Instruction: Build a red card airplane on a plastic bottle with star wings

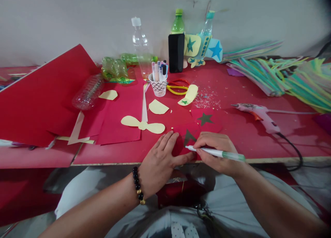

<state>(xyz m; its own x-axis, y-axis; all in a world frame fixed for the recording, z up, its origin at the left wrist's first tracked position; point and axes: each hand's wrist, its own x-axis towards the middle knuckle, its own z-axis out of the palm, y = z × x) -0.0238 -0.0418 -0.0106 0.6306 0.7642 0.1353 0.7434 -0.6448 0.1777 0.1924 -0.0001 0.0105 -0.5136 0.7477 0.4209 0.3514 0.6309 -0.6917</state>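
1. Under both grips, a big red desk (258,146), with its front edge running right beneath; not much desk on the near side.
2. Well left of the left grip, a big red board (46,96), propped at a slant and filling up that side.
3. Left grip (160,158): flat and spread out, with thumb and fingers around the near part of the red paper (179,141), pinching nothing.
4. Right grip (224,143): closed on a white and green pen (219,153), tip down on the red paper.
5. Right of the right grip, well apart, a pink glue gun (258,115); bare desk in between, so likely good room for moving.
6. Just past both grips, more red paper; hard to tell its edges from the red desk.
7. Past the left grip, a bit left, a yellow propeller shape (143,125); less room there.
8. Just past the right grip, the far star (205,119): dark green all over, so looks done.
9. Between the grips, at the pen tip, the near star (189,136): green in part, partly hidden; seems not finished, but cannot tell how much is left.
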